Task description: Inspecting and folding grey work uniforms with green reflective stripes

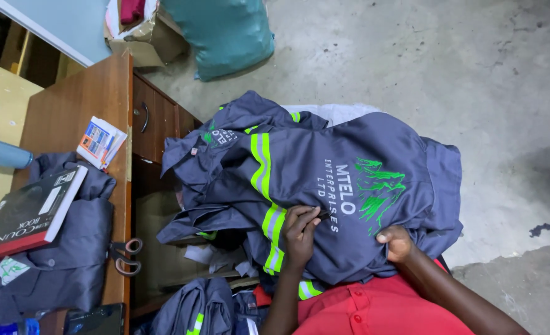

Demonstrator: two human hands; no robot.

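We observe our left hand with fingers curled and pinched together; our right hand is closed, forearm extended.

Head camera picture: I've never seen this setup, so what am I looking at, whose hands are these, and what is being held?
There is no machine here. One camera sits on a person's head and looks down at their two bare hands. A grey work jacket with yellow-green reflective stripes lies across their lap. The left hand pinches something small and dark against the cloth; what it is cannot be told. The right hand grips the jacket's edge. At the side stands a wooden desk with a book, scissors, a small packet and more grey clothing. The floor is bare concrete.
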